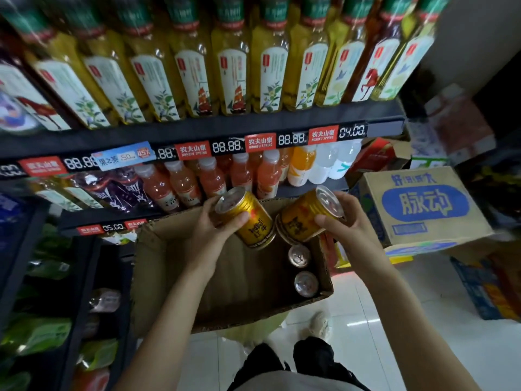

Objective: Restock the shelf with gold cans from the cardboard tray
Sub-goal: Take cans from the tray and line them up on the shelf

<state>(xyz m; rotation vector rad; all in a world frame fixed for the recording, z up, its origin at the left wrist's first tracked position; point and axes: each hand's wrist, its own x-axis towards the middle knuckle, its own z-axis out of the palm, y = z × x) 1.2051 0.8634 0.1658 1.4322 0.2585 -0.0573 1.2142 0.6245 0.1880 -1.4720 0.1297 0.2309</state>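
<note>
I've got one gold can (244,218) gripped in my left hand (210,227) and a second can (308,215) in my right hand (348,224), both lifted above the cardboard tray's (166,249) far edge. Two cans (303,268) remain standing along its right wall (the rest looks bare), so restocking seems nearly finished; the shelf (197,131) slot for them isn't visible.

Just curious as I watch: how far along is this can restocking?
Nearly finished: the cardboard tray is mostly bare. In hand: the left hand grips one gold can, the right hand another. Left: two cans standing in the tray.
</note>
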